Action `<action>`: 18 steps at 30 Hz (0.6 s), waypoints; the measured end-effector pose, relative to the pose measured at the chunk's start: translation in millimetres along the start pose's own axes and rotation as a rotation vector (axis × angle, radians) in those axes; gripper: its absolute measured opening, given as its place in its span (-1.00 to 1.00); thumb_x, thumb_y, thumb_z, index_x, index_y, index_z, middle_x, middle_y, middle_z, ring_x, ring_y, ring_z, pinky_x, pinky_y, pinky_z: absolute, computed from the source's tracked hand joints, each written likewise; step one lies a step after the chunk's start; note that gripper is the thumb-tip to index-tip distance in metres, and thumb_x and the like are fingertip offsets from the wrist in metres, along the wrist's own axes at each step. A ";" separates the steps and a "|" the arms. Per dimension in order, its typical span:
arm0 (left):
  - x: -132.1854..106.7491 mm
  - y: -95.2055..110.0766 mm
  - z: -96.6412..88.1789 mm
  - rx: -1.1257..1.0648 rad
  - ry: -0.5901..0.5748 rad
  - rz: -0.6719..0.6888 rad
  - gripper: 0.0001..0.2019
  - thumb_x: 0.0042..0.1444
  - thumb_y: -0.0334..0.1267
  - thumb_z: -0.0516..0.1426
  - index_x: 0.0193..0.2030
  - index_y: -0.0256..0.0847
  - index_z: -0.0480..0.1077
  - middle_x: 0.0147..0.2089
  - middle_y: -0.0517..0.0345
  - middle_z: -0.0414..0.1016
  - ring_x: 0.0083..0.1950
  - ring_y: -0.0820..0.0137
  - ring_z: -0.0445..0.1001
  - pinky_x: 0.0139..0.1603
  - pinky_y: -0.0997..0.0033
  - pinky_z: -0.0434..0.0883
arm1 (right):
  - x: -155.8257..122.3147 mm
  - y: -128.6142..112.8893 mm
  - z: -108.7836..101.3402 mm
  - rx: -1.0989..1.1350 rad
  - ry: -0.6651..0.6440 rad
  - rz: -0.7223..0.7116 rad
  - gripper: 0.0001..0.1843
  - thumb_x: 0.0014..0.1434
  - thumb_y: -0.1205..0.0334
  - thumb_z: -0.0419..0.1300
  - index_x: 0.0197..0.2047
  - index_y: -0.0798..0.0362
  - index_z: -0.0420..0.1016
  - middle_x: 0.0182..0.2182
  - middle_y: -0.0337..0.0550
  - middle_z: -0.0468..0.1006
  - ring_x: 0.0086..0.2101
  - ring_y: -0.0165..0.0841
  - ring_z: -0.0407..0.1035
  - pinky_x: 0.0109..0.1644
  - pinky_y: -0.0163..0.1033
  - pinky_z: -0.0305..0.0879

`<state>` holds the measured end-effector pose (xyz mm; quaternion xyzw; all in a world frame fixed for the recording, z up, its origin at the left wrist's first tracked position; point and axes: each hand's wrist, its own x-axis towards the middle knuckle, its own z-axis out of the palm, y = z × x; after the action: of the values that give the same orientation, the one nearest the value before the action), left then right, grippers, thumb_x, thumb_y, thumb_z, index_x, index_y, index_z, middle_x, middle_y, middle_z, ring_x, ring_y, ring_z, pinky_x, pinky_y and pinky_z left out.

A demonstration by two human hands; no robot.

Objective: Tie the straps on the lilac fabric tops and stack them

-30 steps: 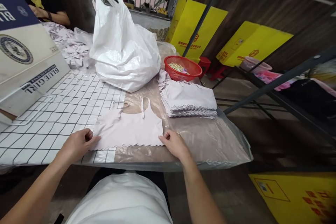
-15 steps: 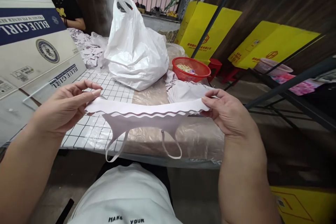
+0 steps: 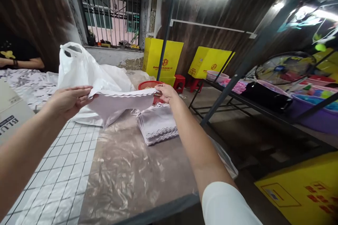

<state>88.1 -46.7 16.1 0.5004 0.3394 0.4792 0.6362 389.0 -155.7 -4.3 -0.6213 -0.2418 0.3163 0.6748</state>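
A pale lilac bra top [image 3: 124, 101] with a wavy edge hangs stretched between my hands above the table. My left hand [image 3: 72, 101] pinches one end of the wavy edge, in front of the white plastic bag [image 3: 84, 72]. At the other end, my right hand [image 3: 167, 93] has its fingers closed on the same edge. Just below and beside that hand lies a stack of folded lilac garments [image 3: 157, 123] with wavy edges. The straps seen before cannot be made out now.
Clear plastic sheeting covers the table [image 3: 124, 172]. A red basket [image 3: 146, 85] stands behind the stack. Loose lilac garments [image 3: 23, 86] lie at the far left by a seated person's arm. A carton [image 3: 13, 112] is at left; a metal rack [image 3: 224, 95] stands to the right.
Both hands have carried the bra top forward, away from my body and toward the stack, still held at both ends. My view has turned right and upward.
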 end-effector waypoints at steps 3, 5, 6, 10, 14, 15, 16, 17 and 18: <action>34.3 0.5 57.7 -0.022 0.034 -0.017 -0.85 0.09 -0.67 0.13 -0.41 -0.42 0.41 -0.52 0.24 0.36 -0.51 0.62 0.36 0.04 0.26 0.56 | 49.2 -10.7 -17.6 0.018 0.071 -0.042 -0.77 0.12 0.53 0.21 -0.39 0.06 0.27 -0.55 -0.34 0.44 -0.50 -0.48 0.39 -0.35 -0.32 0.42; 56.6 -3.1 92.7 -0.019 0.022 -0.005 -0.84 0.08 -0.67 0.12 -0.40 -0.40 0.38 -0.54 0.25 0.36 -0.52 0.61 0.37 0.02 0.27 0.56 | 76.3 -14.2 -33.2 0.028 0.127 -0.072 -0.77 0.10 0.50 0.23 -0.38 0.05 0.26 -0.57 -0.38 0.41 -0.53 -0.51 0.36 -0.37 -0.35 0.38; 67.0 -6.8 108.2 -0.017 0.015 -0.002 -0.84 0.08 -0.67 0.12 -0.41 -0.39 0.37 -0.54 0.26 0.36 -0.51 0.60 0.39 -0.02 0.30 0.57 | 87.8 -14.6 -41.7 0.033 0.153 -0.088 -0.77 0.09 0.49 0.24 -0.38 0.05 0.26 -0.58 -0.40 0.40 -0.53 -0.52 0.35 -0.37 -0.36 0.36; 96.9 -37.8 153.4 0.001 -0.012 -0.022 -0.85 -0.01 -0.64 0.13 -0.42 -0.35 0.36 -0.59 0.29 0.32 -0.56 0.60 0.35 -0.28 0.47 0.56 | 120.9 -3.9 -78.2 0.031 0.262 -0.125 -0.78 0.03 0.45 0.26 -0.39 0.04 0.28 -0.58 -0.43 0.37 -0.54 -0.55 0.30 -0.38 -0.40 0.29; 104.7 -83.7 173.7 0.079 -0.033 -0.127 -0.85 -0.15 -0.61 0.19 -0.49 -0.32 0.36 -0.64 0.30 0.29 -0.61 0.59 0.30 -0.50 0.59 0.44 | 133.8 26.7 -111.4 -0.011 0.355 -0.093 -0.80 -0.01 0.46 0.24 -0.45 0.05 0.27 -0.60 -0.40 0.38 -0.55 -0.52 0.28 -0.43 -0.39 0.20; 104.8 -93.7 176.4 0.092 -0.035 -0.153 -0.85 -0.17 -0.60 0.19 -0.50 -0.32 0.36 -0.66 0.29 0.29 -0.62 0.58 0.30 -0.51 0.59 0.42 | 134.8 34.9 -118.1 -0.021 0.368 -0.083 -0.79 -0.03 0.45 0.24 -0.46 0.05 0.27 -0.61 -0.39 0.38 -0.55 -0.50 0.28 -0.43 -0.38 0.19; 104.9 -101.9 178.7 0.101 -0.036 -0.174 -0.85 -0.18 -0.60 0.19 -0.52 -0.32 0.35 -0.67 0.28 0.29 -0.62 0.57 0.30 -0.52 0.57 0.41 | 135.6 42.1 -124.0 -0.028 0.379 -0.077 -0.78 -0.05 0.45 0.25 -0.47 0.04 0.26 -0.62 -0.39 0.38 -0.55 -0.49 0.28 -0.43 -0.38 0.18; 105.1 -108.0 180.8 0.104 -0.039 -0.188 -0.86 -0.18 -0.60 0.18 -0.54 -0.32 0.35 -0.67 0.26 0.29 -0.62 0.55 0.31 -0.52 0.56 0.41 | 136.3 47.6 -129.1 -0.032 0.386 -0.077 -0.77 -0.07 0.44 0.27 -0.48 0.04 0.26 -0.62 -0.39 0.38 -0.54 -0.49 0.28 -0.44 -0.38 0.17; 105.6 -111.6 183.0 0.104 -0.041 -0.195 -0.86 -0.19 -0.60 0.17 -0.55 -0.32 0.35 -0.67 0.24 0.30 -0.61 0.54 0.32 -0.52 0.54 0.41 | 137.3 51.0 -133.6 -0.032 0.394 -0.086 -0.76 -0.09 0.42 0.28 -0.48 0.04 0.25 -0.62 -0.39 0.37 -0.54 -0.48 0.28 -0.43 -0.37 0.16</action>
<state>317.8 -7.9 -37.1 0.5071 0.3977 0.3865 0.6598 572.4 -146.0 -78.8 -0.6710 -0.1366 0.1556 0.7120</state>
